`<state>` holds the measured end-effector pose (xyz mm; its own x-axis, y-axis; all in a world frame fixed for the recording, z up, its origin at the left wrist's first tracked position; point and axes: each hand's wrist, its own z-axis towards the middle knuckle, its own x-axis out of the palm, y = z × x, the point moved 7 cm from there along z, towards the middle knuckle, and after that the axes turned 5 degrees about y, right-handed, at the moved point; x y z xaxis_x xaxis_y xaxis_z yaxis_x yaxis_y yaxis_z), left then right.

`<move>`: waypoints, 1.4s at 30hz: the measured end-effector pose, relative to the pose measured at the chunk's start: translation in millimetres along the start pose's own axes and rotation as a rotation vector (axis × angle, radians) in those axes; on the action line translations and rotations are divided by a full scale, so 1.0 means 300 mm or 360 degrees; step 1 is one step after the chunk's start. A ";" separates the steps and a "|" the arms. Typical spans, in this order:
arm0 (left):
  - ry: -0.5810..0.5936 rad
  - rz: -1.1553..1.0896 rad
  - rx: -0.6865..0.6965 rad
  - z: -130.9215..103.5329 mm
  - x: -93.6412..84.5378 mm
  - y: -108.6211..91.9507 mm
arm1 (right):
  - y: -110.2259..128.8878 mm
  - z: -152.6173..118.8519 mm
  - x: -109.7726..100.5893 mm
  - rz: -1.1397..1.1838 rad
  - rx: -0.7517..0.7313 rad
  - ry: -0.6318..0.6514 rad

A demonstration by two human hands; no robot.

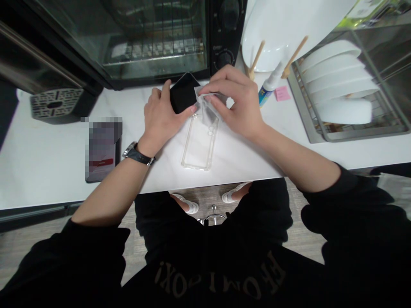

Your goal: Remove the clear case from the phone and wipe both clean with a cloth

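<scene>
A black phone (pixel 183 95) lies near the oven, its screen dark. My left hand (pixel 163 112) grips the phone's left and lower edges between fingers and thumb. Pinched in the fingers of my right hand (pixel 236 100) is a thin whitish wipe (pixel 209 112), which hangs at the phone's right edge. Just below both hands, a clear phone case (pixel 199 143) rests flat on the white counter (pixel 163 177), its upper right part overlapped by the wipe. A spray bottle (pixel 269 87) with a white top and blue label is right of my right hand.
An oven (pixel 160 42) stands behind the hands. To the left are a partly pixelated device (pixel 102 154) and a black drip tray (pixel 56 105). On the right are a pink note (pixel 282 93), wooden sticks (pixel 257 55), a large white dish (pixel 276 30) and a rack (pixel 314 124) of white bowls (pixel 343 85).
</scene>
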<state>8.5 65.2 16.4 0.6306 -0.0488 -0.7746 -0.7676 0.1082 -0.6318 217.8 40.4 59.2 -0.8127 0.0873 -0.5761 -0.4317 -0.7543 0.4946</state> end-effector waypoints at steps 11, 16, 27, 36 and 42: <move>0.0101 -0.1564 0.0396 -0.022 -0.018 -0.101 | 0.010 -0.003 -0.051 -0.0061 -0.0070 -0.0307; 0.0713 -0.1934 0.0123 -0.081 0.055 -0.180 | 0.050 -0.022 -0.103 0.0074 -0.0071 -0.0541; 0.1024 -0.1917 -0.0260 -0.127 0.136 -0.161 | -0.005 -0.005 -0.033 -0.0058 0.0016 -0.0106; 0.1392 -0.1818 -0.0215 -0.182 0.167 -0.198 | 0.029 -0.015 -0.080 0.0050 -0.0065 -0.0399; 0.1148 -0.1882 -0.0324 -0.153 0.168 -0.172 | 0.028 -0.008 -0.010 -0.0037 -0.0089 0.0013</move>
<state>74.7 11.6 8.6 0.7584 -0.5089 0.4072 0.1280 -0.4963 -0.8587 217.6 32.4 63.6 -0.7994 0.0999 -0.5924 -0.4276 -0.7873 0.4443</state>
